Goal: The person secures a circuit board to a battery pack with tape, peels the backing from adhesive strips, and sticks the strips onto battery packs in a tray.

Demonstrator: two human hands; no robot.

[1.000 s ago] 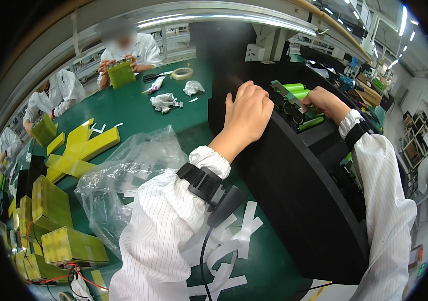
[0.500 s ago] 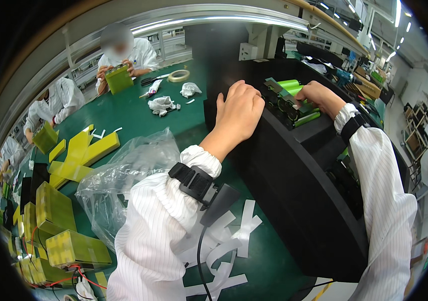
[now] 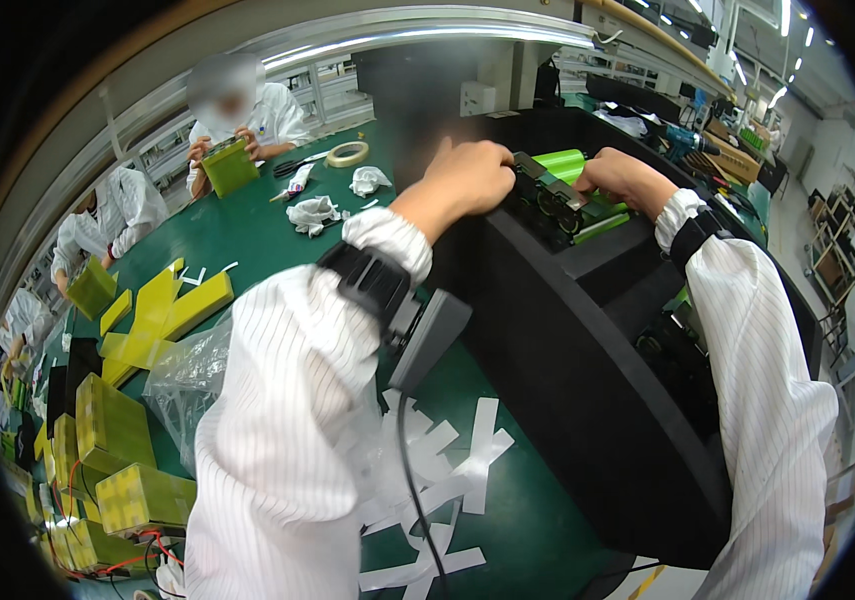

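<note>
A large black open bin (image 3: 567, 370) stands tilted across the right of the table. Near its far end is a battery cell assembly (image 3: 552, 205), bright green cylinders in a dark holder. My left hand (image 3: 467, 178) curls over the bin's left rim, its fingers bent against the assembly's left end; their tips are hidden. My right hand (image 3: 622, 180) is closed on the right side of the same assembly, thumb and fingers bent down among the green cylinders. More dark holders (image 3: 672, 345) lie deeper in the bin, partly covered by my right sleeve.
Yellow-wrapped battery packs (image 3: 112, 420) with red and black wires stand at left, beside yellow strips (image 3: 162, 315) and a clear plastic bag (image 3: 187, 380). White paper strips (image 3: 477, 460) lie before the bin. Across the table a person (image 3: 247, 120) holds a green pack. A tape roll (image 3: 347, 154) lies beyond.
My left hand has gone from lying spread over the bin's rim to curling at the assembly's left end. The assembly has turned, showing more of its dark holder. My right hand stays on it.
</note>
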